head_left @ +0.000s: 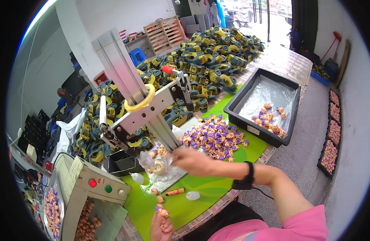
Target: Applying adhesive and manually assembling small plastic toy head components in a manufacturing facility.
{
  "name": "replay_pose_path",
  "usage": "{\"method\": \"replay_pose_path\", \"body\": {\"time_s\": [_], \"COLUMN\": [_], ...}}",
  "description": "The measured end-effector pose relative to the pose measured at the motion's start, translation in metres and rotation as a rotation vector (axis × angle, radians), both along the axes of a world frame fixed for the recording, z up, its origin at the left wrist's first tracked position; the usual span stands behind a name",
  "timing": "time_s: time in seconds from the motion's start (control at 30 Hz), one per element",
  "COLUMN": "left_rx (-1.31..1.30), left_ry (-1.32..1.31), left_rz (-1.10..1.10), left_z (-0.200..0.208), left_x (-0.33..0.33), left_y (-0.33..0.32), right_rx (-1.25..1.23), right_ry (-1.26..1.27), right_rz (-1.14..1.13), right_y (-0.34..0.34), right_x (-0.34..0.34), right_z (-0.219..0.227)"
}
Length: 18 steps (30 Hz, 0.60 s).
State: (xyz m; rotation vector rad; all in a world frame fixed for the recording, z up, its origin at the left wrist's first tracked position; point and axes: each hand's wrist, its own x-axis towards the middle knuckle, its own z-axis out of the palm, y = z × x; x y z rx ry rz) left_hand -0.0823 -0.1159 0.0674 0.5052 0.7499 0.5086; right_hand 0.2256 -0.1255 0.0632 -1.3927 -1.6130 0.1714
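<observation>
Low in the view, my left hand (pixel 161 229) pinches a small peach toy figure (pixel 163 212) with a purple part on it. My right hand (pixel 190 161), with a black watch on its wrist, reaches over the work surface beside a small clear jar (pixel 161 167) of pale contents. Its fingers are drawn together, and what they hold, if anything, is hidden. Several round peach toy heads (pixel 154 191) lie between the jar and my left hand. A glue stick-like orange tube (pixel 175 192) and a white dropper bottle (pixel 192 195) rest on the green mat (pixel 209 182).
A metal clamp press (pixel 153 108) rises behind the jar. Past it lie a heap of purple-and-peach parts (pixel 213 136) and a large pile of yellow-grey toy vehicles (pixel 205 56). A black tray (pixel 255 130) sits right; a machine with red and green buttons (pixel 92 176) stands left.
</observation>
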Motion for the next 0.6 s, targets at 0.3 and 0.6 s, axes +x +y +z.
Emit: {"method": "replay_pose_path", "body": {"time_s": [0.3,0.6], "left_rx": [0.296,0.655], "left_ry": [0.226,0.45], "left_rz": [-0.097,-0.004], "left_z": [0.009,-0.005], "left_x": [-0.011,0.086], "left_y": [0.052,0.111], "right_rx": [-0.44,-0.117], "right_ry": [-0.28,-0.32], "right_rz": [-1.157,-0.762], "right_y": [-0.204,-0.149], "right_x": [0.201,0.115], "right_z": [0.004,0.044]}}
